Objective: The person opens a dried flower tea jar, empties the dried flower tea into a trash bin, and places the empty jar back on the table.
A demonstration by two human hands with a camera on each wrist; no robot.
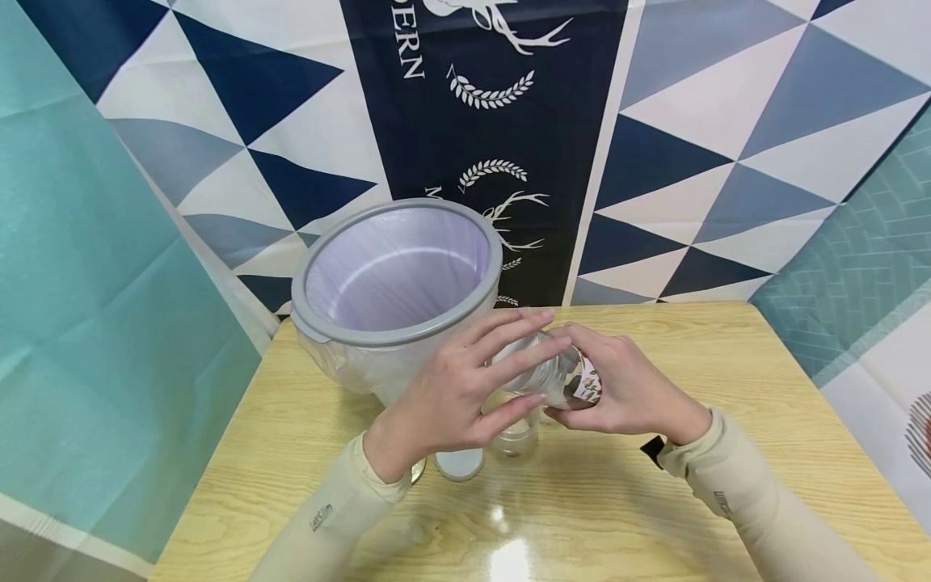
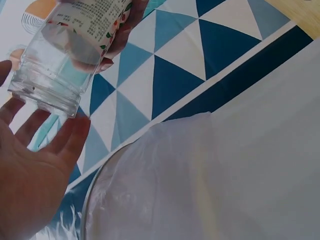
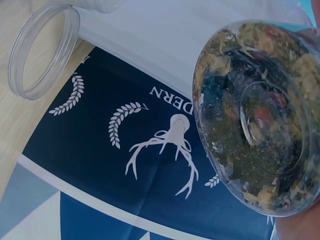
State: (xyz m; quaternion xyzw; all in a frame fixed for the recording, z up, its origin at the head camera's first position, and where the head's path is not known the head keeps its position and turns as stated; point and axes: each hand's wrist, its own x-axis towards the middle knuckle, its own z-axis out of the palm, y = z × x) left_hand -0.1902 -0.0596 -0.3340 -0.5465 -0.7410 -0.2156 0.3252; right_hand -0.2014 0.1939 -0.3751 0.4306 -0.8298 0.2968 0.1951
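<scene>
My right hand (image 1: 629, 386) grips a clear jar (image 2: 57, 67) with a flower-printed label (image 1: 589, 383), tilted on its side with its mouth toward my left hand. Through the jar's base in the right wrist view, mixed dark, brown and reddish dried bits show. My left hand (image 1: 451, 398) has its fingers spread at the jar's mouth, holding nothing; whether the fingertips touch the rim I cannot tell. Below the hands, another clear container (image 1: 515, 443) stands on the table, partly hidden.
A grey-rimmed tub (image 1: 396, 334) with a clear plastic liner stands left of the hands. A white disc (image 1: 460, 464) and a partly hidden golden disc (image 1: 418, 470) lie on the wooden table (image 1: 582, 517). A small black piece (image 1: 652, 449) is by the right wrist.
</scene>
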